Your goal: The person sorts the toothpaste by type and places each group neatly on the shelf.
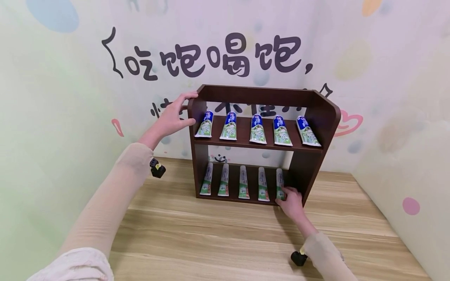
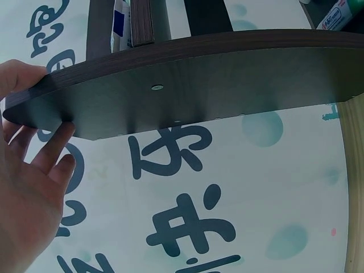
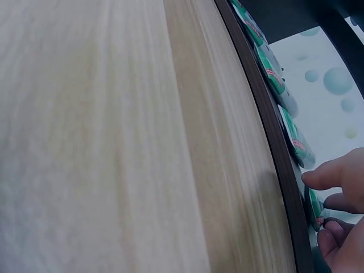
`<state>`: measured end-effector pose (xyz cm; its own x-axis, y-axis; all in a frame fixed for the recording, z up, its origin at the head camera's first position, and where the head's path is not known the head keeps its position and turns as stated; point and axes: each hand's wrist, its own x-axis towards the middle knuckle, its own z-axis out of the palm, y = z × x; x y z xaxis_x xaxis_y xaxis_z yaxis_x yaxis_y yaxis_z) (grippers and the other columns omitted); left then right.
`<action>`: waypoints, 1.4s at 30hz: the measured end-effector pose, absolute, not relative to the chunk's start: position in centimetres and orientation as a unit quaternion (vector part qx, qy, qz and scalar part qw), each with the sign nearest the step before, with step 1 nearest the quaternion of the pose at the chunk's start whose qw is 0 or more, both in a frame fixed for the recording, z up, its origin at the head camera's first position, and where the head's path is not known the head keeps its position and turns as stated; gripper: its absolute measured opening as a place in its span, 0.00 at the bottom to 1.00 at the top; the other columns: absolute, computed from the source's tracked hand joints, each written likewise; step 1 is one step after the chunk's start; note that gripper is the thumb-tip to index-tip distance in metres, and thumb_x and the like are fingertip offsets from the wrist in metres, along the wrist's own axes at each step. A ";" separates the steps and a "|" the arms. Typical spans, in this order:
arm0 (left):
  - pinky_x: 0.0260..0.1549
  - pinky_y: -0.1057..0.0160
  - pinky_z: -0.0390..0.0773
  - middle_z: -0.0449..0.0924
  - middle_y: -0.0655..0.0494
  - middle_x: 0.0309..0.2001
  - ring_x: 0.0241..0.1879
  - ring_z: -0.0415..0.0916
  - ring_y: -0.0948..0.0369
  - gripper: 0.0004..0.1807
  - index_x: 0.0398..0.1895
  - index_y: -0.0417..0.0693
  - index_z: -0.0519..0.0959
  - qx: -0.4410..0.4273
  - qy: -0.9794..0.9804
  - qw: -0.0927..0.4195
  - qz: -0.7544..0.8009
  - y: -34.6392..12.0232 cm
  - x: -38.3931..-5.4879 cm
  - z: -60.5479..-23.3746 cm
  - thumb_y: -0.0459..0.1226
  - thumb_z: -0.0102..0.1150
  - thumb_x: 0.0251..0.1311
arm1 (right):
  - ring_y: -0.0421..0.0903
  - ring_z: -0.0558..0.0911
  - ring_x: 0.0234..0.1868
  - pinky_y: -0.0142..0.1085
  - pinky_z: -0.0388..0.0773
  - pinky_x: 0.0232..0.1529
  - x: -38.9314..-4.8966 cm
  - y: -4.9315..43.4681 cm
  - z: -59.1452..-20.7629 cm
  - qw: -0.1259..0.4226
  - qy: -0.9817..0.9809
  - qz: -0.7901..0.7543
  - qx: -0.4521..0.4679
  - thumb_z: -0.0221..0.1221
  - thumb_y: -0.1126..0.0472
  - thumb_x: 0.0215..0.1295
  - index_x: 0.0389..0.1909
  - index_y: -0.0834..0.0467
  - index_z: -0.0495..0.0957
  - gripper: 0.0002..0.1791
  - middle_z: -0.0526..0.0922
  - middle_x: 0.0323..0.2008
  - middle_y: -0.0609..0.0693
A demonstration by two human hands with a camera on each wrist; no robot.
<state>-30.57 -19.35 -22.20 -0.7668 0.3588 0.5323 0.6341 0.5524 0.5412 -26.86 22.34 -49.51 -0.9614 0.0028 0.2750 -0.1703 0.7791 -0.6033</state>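
Observation:
A dark brown two-tier shelf stands on the table. My left hand grips the upper front of its left side panel, thumb on one face and fingers on the other in the left wrist view. Down at the lower tier's right end, my right hand holds the lower end of a grey-and-green toothpaste tube between thumb and fingers. Several similar tubes lie in a row to its left. On the upper tier, several blue-and-green toothpaste tubes lie side by side, the rightmost one tilted.
The wood-grain table extends in front of the shelf and to both sides. Behind it rises a pale wall with large black characters and coloured spots. Another wall panel bounds the right side.

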 end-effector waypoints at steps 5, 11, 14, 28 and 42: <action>0.70 0.43 0.67 0.57 0.52 0.77 0.69 0.66 0.44 0.40 0.72 0.49 0.59 -0.287 -0.861 0.184 -0.377 -19.4 -30.9 -22.4 0.26 0.62 0.56 | 0.70 0.68 0.63 0.62 0.59 0.65 -26.9 22.2 -49.6 0.125 -0.934 0.333 0.037 0.63 0.67 0.56 0.61 0.75 0.71 0.31 0.70 0.61 0.75; 0.70 0.43 0.66 0.56 0.46 0.76 0.69 0.65 0.40 0.37 0.72 0.42 0.59 -0.283 -0.862 0.175 -0.382 -18.6 -28.9 -21.3 0.25 0.59 0.57 | 0.72 0.66 0.64 0.65 0.58 0.67 -27.2 22.1 -49.5 0.114 -0.937 0.330 0.021 0.61 0.67 0.60 0.65 0.72 0.68 0.32 0.68 0.63 0.75; 0.70 0.41 0.66 0.55 0.43 0.76 0.69 0.64 0.38 0.37 0.72 0.41 0.58 -0.283 -0.864 0.169 -0.382 -18.3 -27.7 -20.7 0.25 0.57 0.58 | 0.72 0.66 0.65 0.65 0.57 0.68 -27.5 22.0 -49.5 0.108 -0.937 0.332 0.017 0.61 0.67 0.60 0.66 0.71 0.67 0.32 0.67 0.64 0.75; 0.71 0.43 0.65 0.55 0.42 0.76 0.70 0.63 0.40 0.36 0.71 0.40 0.59 -0.283 -0.866 0.168 -0.377 -18.2 -27.5 -20.6 0.24 0.57 0.58 | 0.73 0.65 0.65 0.65 0.55 0.70 -27.8 21.9 -49.1 0.089 -0.940 0.331 0.007 0.59 0.66 0.62 0.67 0.71 0.66 0.32 0.66 0.64 0.76; 0.70 0.44 0.67 0.56 0.53 0.77 0.71 0.64 0.46 0.40 0.73 0.49 0.59 -0.289 -0.866 0.181 -0.367 -19.7 -31.0 -22.3 0.28 0.62 0.57 | 0.69 0.67 0.65 0.65 0.61 0.65 -27.8 21.5 -49.4 0.106 -0.945 0.309 -0.008 0.62 0.62 0.60 0.67 0.71 0.66 0.35 0.70 0.62 0.75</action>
